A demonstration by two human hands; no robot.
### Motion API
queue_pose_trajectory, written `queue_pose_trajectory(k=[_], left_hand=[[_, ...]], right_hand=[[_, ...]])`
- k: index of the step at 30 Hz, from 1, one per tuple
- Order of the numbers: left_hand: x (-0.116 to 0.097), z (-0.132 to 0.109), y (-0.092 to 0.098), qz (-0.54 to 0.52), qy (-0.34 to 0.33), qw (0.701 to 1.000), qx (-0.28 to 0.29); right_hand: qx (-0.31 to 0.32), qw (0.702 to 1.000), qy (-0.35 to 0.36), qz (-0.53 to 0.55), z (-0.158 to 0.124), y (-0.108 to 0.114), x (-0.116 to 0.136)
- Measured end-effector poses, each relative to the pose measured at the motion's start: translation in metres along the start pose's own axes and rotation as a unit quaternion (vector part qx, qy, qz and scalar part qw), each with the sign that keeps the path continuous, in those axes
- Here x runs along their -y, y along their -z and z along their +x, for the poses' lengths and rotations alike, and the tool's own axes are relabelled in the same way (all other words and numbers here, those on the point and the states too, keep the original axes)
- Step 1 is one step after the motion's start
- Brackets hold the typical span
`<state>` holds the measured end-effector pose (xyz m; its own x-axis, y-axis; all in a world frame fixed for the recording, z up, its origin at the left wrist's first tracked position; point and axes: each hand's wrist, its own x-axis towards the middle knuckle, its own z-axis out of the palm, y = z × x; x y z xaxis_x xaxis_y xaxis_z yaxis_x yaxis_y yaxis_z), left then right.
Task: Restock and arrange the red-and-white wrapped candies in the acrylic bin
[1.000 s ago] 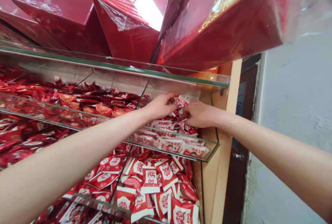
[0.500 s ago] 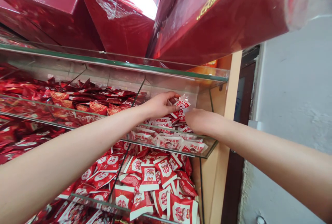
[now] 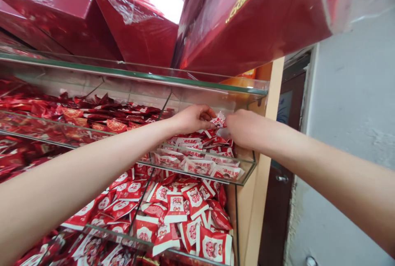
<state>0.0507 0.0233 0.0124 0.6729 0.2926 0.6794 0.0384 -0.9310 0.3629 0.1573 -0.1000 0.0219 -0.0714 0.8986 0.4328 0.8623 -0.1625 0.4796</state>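
Note:
Both my arms reach into the right-hand glass bin of a tiered candy shelf. My left hand is closed in a pinch on a small red-and-white candy packet held above the pile. My right hand comes in from the right with fingers curled, touching the same packet; whether it grips it is hidden. Beneath both hands lies a heap of red-and-white candy packets.
Large red gift boxes in clear wrap lean on the glass top shelf. Bins to the left hold dark red foil candies. A lower bin holds bigger red-and-white packets. A wooden post, a dark door and a grey wall stand at right.
My right hand has risen from the pile up to the packet in my left hand. The view has shifted slightly.

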Motion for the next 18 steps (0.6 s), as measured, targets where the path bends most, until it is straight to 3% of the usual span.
queue_pose_trajectory(k=[4, 7, 9, 14, 18], left_hand=[[-0.010, 0.009, -0.006, 0.004, -0.017, 0.995, 0.100], [-0.011, 0.012, -0.014, 0.056, 0.007, 0.979, 0.198], [-0.009, 0.013, -0.019, 0.086, 0.020, 0.969, 0.230], [-0.008, 0.012, -0.024, 0.139, 0.018, 0.962, 0.234], [-0.013, 0.005, -0.005, 0.180, 0.003, 0.963, 0.202]], right_hand=[[-0.077, 0.996, -0.046, -0.031, -0.007, 0.009, -0.008], [-0.080, 0.996, -0.037, -0.033, -0.006, 0.003, -0.011], [-0.082, 0.996, -0.028, -0.038, -0.004, 0.000, -0.012], [-0.086, 0.995, -0.022, -0.038, -0.003, 0.000, -0.013], [-0.068, 0.997, -0.033, -0.019, 0.001, -0.003, -0.013]])
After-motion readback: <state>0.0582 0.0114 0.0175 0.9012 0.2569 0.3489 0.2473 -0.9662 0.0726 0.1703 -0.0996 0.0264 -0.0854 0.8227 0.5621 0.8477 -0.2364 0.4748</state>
